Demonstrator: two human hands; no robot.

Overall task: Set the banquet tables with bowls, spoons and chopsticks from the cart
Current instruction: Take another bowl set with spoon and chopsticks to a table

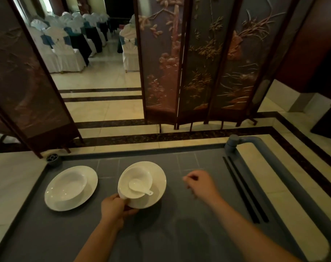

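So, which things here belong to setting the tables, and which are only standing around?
Job: white plate gripped by the left hand, its white bowl and white ceramic spoon; second white plate with bowl; black chopsticks; grey cart.
Just there: carved wooden folding screen; white-covered chairs.

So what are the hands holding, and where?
Left hand grips the plate by its near rim, bowl and spoon on it. Right hand: too blurry to tell.

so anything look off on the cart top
Only the middle plate: the left hand grips its near rim and it sits tilted, with its bowl off-centre toward the left and a spoon in it. The other plate lies flat. Nothing spilled or broken.
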